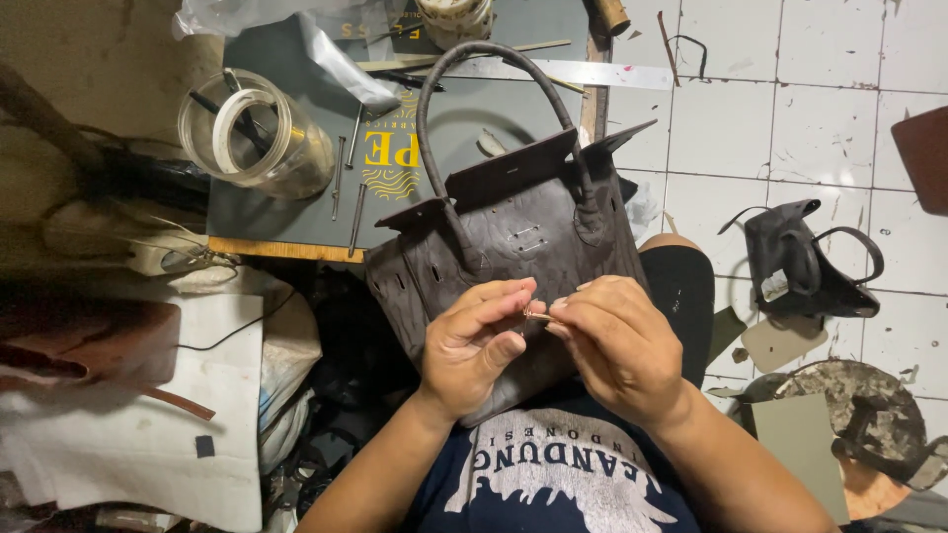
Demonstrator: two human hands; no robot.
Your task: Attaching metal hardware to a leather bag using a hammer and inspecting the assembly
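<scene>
A dark brown leather handbag [513,222] with a curved handle [464,69] rests on my lap, its front panel facing up. Both hands meet over its lower front. My left hand [474,341] pinches a tiny metal piece [534,316] between thumb and fingertips. My right hand [617,341] touches the same piece from the other side with its fingertips. The piece is too small to identify.
A grey cutting mat [296,212] on a board holds a clear jar [255,133] of coiled cord, awls and a steel ruler [592,72]. Another dark bag part [805,262] lies on the white tiled floor at right. Leather scraps and white cloth [138,415] pile up at left.
</scene>
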